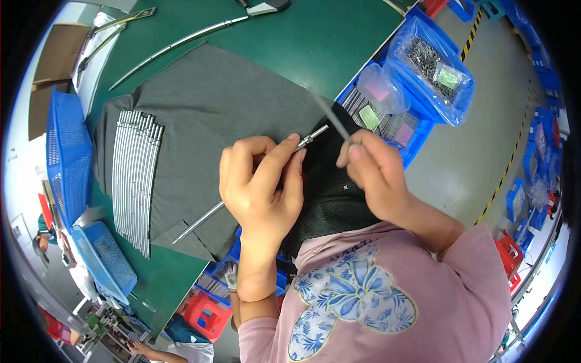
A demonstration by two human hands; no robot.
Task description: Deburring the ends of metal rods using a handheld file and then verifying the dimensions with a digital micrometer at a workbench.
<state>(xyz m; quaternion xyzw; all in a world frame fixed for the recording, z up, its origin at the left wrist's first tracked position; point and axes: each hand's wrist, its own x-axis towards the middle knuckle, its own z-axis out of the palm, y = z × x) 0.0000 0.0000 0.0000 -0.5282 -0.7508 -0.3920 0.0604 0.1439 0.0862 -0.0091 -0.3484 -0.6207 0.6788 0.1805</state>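
Now | left hand (pixel 261 184) fingers closed around slim silver rod (pixel 242 192) | right hand (pixel 370 166) pinching thin blurred pin (pixel 332 115)

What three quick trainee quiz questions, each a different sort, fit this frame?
1. True or false: the left hand holds a metal rod.
2. The row of finished rods lies on: A) grey cloth B) blue basket C) floor?
3. Fill in: the right hand pinches a thin ___ near the rod's tip.

Key: 1 true; 2 A; 3 pin, blurred, so its exact kind is unclear.
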